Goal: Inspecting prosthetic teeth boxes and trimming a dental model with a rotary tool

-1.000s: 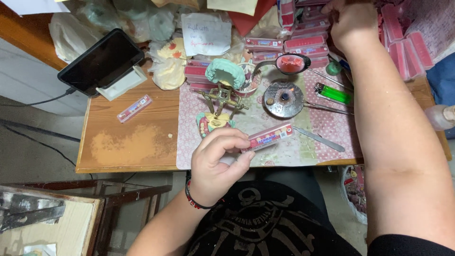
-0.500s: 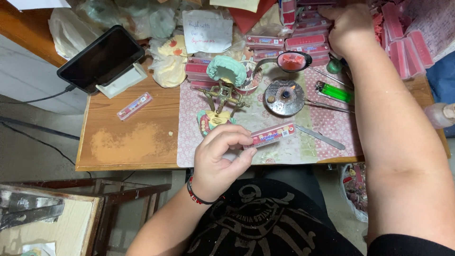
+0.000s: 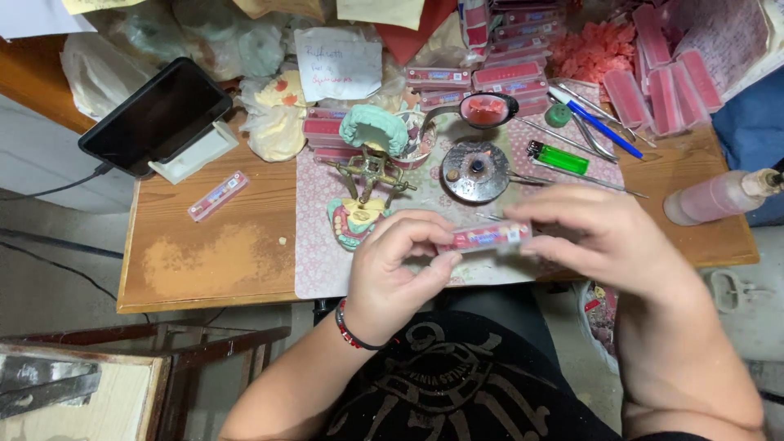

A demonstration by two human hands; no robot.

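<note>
Both hands hold a slim pink plastic strip case (image 3: 483,238) over the front edge of the wooden table (image 3: 212,261). My left hand (image 3: 398,265) pinches its left end, and my right hand (image 3: 604,237) grips its right end. Just behind them a brass dental articulator (image 3: 369,175) with a green cast on top stands on a patterned mat (image 3: 314,245), with a small model of teeth (image 3: 353,222) at its foot. A round metal burner base (image 3: 475,171) sits right of it.
A dark tablet (image 3: 155,114) leans on a white stand at the left. Another pink strip case (image 3: 217,195) lies on bare wood. Stacked pink cases (image 3: 490,77), a green lighter (image 3: 558,157), metal tools, a blue pen (image 3: 600,131) and a pink bottle (image 3: 710,198) fill the back and right.
My right hand came down from the pink cases at the back right and took hold of the strip case's right end. My left hand kept its grip.
</note>
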